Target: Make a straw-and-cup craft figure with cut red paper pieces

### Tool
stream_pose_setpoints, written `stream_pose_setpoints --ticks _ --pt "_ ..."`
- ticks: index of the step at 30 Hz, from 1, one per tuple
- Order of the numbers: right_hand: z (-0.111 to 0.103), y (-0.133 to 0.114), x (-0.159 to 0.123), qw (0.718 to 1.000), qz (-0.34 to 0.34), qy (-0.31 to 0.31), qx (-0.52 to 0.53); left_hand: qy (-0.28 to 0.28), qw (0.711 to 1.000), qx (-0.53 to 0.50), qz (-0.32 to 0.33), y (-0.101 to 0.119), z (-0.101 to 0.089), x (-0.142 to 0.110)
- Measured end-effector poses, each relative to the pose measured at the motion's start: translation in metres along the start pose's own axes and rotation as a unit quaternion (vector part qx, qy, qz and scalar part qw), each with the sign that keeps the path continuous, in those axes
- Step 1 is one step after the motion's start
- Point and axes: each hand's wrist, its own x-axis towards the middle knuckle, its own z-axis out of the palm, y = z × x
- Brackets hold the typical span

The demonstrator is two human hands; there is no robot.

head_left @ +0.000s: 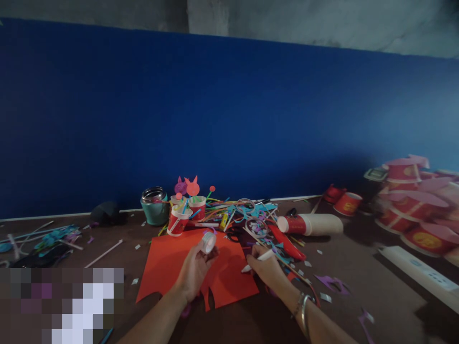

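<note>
My left hand (193, 271) is closed around a small round whitish roll, seemingly tape (208, 243), and is raised over a sheet of red-orange paper (163, 260). Pieces have been cut from the paper's near edge. At the sheet's right edge, my right hand (268, 276) grips a white marker (261, 261), its tip pointing left and down. A bracelet circles my right wrist. Just beyond the sheet stand red-and-white paper cups (178, 220) holding straws and an orange animal-head cutout (192, 185).
Straws and blue paper scraps (247, 208) lie tangled behind the sheet. A teal jar (155, 206) stands at back left. Stacked cups (310, 224) lie sideways on the right. Beyond them are a blurred pile of red cups (419, 205) and a white power strip (423, 272).
</note>
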Motion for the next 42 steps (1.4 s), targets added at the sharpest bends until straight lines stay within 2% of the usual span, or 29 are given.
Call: stream_pose_setpoints --ticks 31,37,42 --pt "-0.001 -0.005 0.001 0.999 -0.02 0.016 -0.02 -0.001 1.0 -0.001 -0.002 0.0 0.0 0.0" --pt "-0.005 -0.015 -0.003 0.996 -0.061 0.039 -0.05 0.005 1.0 0.0 0.001 0.001 0.002 0.0" --pt "-0.003 -0.012 -0.003 0.996 -0.055 0.045 -0.046 0.003 1.0 0.001 -0.001 0.002 0.004 -0.002"
